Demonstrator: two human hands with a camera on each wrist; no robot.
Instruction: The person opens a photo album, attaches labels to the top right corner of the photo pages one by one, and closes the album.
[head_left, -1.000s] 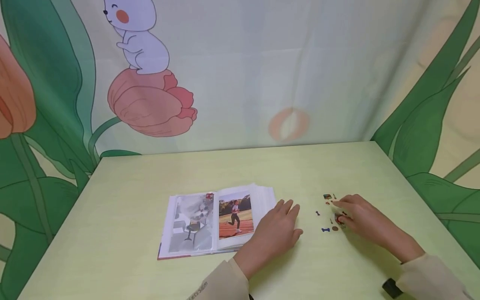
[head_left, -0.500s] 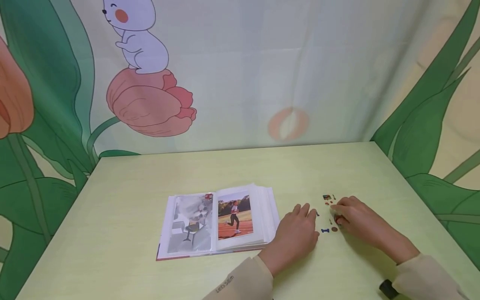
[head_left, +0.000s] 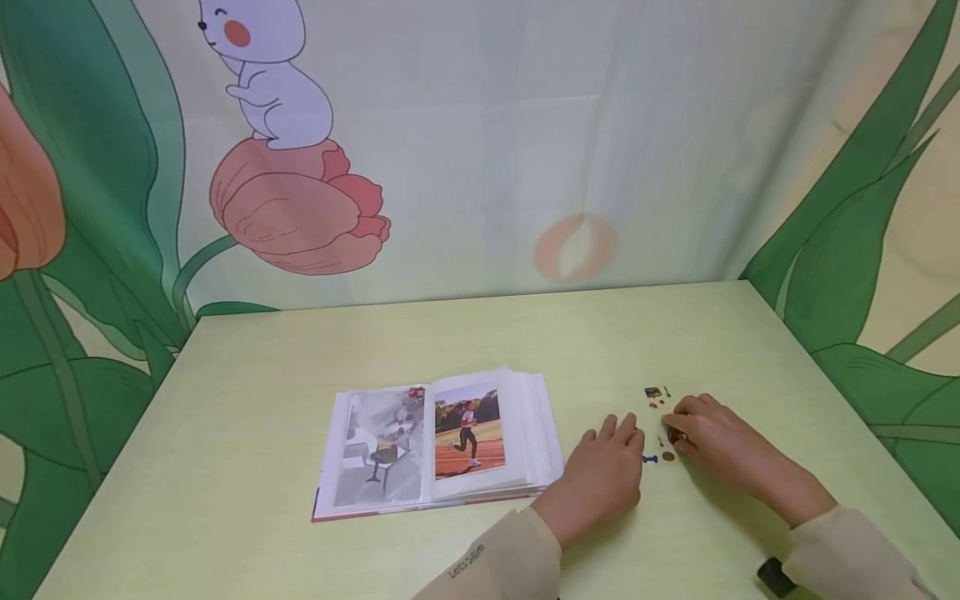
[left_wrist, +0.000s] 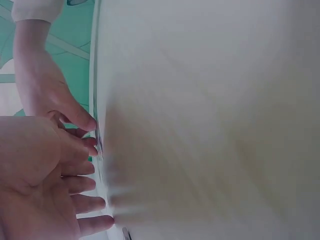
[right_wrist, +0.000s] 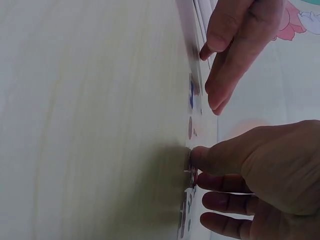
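Note:
Several small stickers lie flat on the table to the right of an open photo album, among them a blue bone-shaped sticker (head_left: 650, 459) and a round brown sticker (head_left: 667, 456). My right hand (head_left: 720, 442) bends over them, with thumb and index finger pinching at a small dark red sticker (head_left: 676, 435) at table level. In the right wrist view that red sticker (right_wrist: 194, 176) shows between the thumb and index finger. My left hand (head_left: 600, 471) rests palm down, fingers fairly straight, at the stickers' left side, its fingertips covering part of them.
The photo album (head_left: 375, 450) lies left of my left hand, showing a grey picture and a photo of a runner (head_left: 468, 429). A black object (head_left: 776, 577) sits by the right sleeve. A printed curtain (head_left: 465, 167) hangs behind the table (head_left: 247, 400).
My left hand has slid right, from beside the album to the stickers' edge, covering some on the left. The right hand has stayed at the red sticker, its fingers drawing slightly closer together.

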